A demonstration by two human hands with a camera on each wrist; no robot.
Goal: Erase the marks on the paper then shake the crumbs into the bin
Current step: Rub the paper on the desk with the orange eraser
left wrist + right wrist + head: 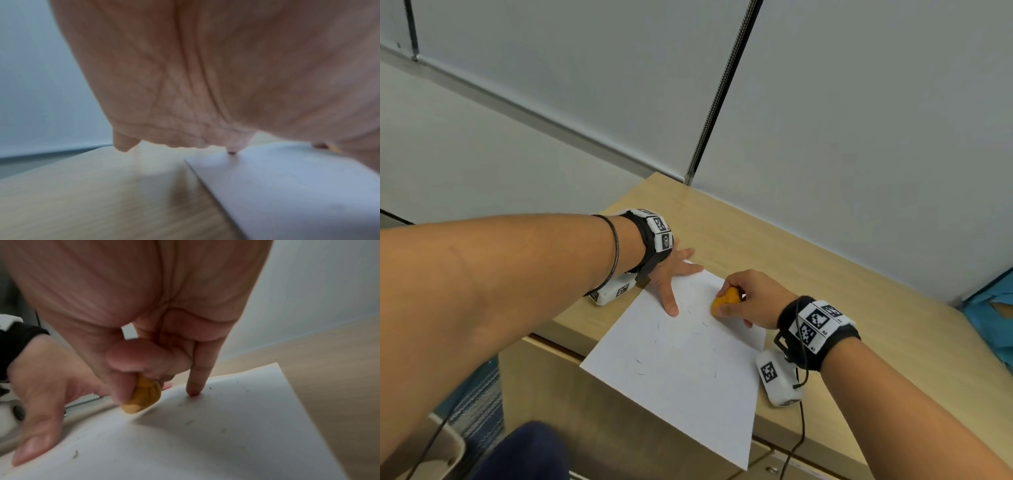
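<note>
A white sheet of paper (pixel 681 359) lies on a wooden cabinet top, its near corner hanging over the front edge. Small dark crumbs and marks dot it. My left hand (pixel 671 274) presses flat on the paper's far left corner, fingers spread and straight; the left wrist view shows its palm (pixel 205 73) over the paper's edge (pixel 287 186). My right hand (pixel 750 301) grips an orange eraser (pixel 724 301) and holds its tip against the paper near the far edge. In the right wrist view the eraser (pixel 144 397) touches the paper (pixel 226 443), and my little finger rests on the sheet.
The wooden cabinet top (pixel 808 267) runs back to a grey wall. A blue cloth-like thing (pixel 993 315) lies at the right edge. Below left, beside the cabinet, are a dark blue shape (pixel 527 452) and a beige rim (pixel 452 442).
</note>
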